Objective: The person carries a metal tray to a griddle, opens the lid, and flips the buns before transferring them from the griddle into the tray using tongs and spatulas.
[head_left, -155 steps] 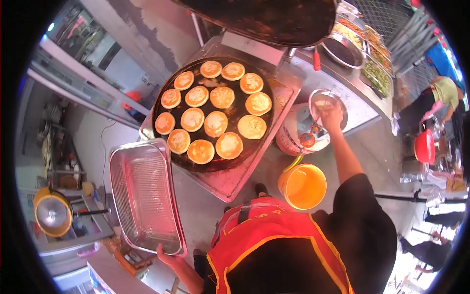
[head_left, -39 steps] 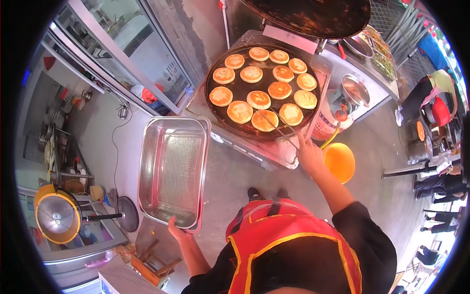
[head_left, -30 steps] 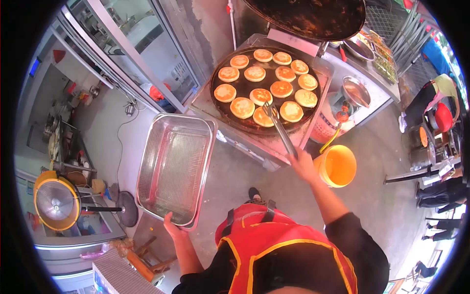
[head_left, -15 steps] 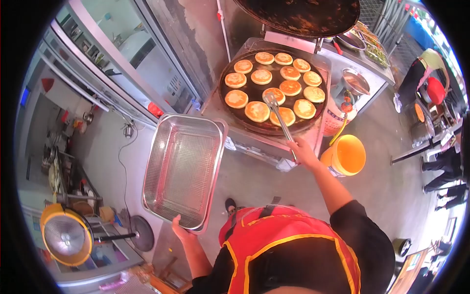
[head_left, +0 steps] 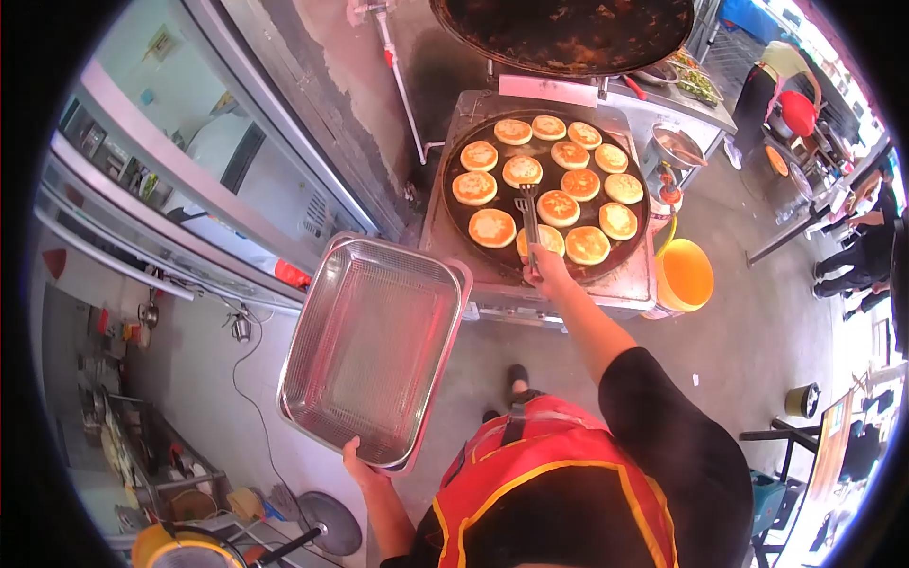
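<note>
Flatbreads [head_left: 492, 228], likely light, soft and best pinched by their rims, sit across the griddle [head_left: 456, 218] as my right hand [head_left: 543, 267] grips tongs [head_left: 531, 225] over its near edge; my left hand [head_left: 364, 464] clamps the near edge of a mesh-lined tray [head_left: 365, 350].

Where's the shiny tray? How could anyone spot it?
Find the big round black griddle dotted with flat golden-brown cakes. Below and left of it in the picture, the person's bare left hand holds a rectangular silver metal tray. Its straight sides set it apart from the griddle and round yellow bucket.
</note>
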`<state>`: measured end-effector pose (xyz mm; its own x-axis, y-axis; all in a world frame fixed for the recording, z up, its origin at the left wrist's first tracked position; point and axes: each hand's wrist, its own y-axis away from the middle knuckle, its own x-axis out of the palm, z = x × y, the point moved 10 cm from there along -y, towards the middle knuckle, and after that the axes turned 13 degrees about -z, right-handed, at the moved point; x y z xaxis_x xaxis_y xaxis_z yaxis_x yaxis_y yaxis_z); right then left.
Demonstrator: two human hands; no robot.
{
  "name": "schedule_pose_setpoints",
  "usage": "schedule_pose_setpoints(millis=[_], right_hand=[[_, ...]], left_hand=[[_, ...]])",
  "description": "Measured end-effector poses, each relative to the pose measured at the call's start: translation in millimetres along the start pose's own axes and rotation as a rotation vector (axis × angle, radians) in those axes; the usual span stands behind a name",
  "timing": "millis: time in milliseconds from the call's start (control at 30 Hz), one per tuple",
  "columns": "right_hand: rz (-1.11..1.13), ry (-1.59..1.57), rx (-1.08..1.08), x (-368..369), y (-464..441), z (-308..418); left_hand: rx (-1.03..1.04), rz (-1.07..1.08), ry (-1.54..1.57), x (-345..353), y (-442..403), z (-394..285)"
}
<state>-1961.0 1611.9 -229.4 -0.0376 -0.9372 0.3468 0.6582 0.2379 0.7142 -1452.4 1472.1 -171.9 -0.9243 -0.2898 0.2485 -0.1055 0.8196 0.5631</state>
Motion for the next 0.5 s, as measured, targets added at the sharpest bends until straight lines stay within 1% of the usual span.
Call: schedule_pose_setpoints(millis=[33, 100, 133, 200, 233, 333, 400, 433, 500], right_hand=[[0.011, -0.025, -0.012, 11.0, -12.1, 3.5], [0.044, -0.024, -0.049, 27.0, -42.4, 9.5], [0.034, -0.039, -0.043, 33.2, -59.4, 13.6], [0.001, -0.08, -0.013, 35.9, -84.0, 13.7], [-0.021, -0.091, -0.064, 34.6, -87.0, 18.9], [-0.283, 0.313, -0.437, 5.3, -59.4, 57.4], [-0.502, 0.952, -1.162, -2.7, -23.7, 99.1], [-0.597, 1.216, -1.012, -15.5, -28.1, 98.8], [-0.668, 1.396, -1.096, -19.8, 5.3, 115.3]], left_hand=[[0.028, -0.01, -0.024, 2.5, -6.1, -3.0], [-0.009, 0.066, -0.02, -5.2, -30.1, 4.6], [-0.019, 0.112, -0.013, 4.3, -41.8, 5.0], [0.068, 0.025, -0.057, 28.8, -31.8, -18.6], [0.088, 0.0, -0.073, 38.0, -29.6, -26.2], [0.108, -0.028, -0.113, 65.1, -38.1, -43.1], [0.051, 0.021, -0.126, 81.3, -53.3, -44.7], [0.019, 0.044, -0.13, 88.5, -59.6, -43.1], [0.04, 0.069, -0.143, 106.1, -72.5, -49.5]])
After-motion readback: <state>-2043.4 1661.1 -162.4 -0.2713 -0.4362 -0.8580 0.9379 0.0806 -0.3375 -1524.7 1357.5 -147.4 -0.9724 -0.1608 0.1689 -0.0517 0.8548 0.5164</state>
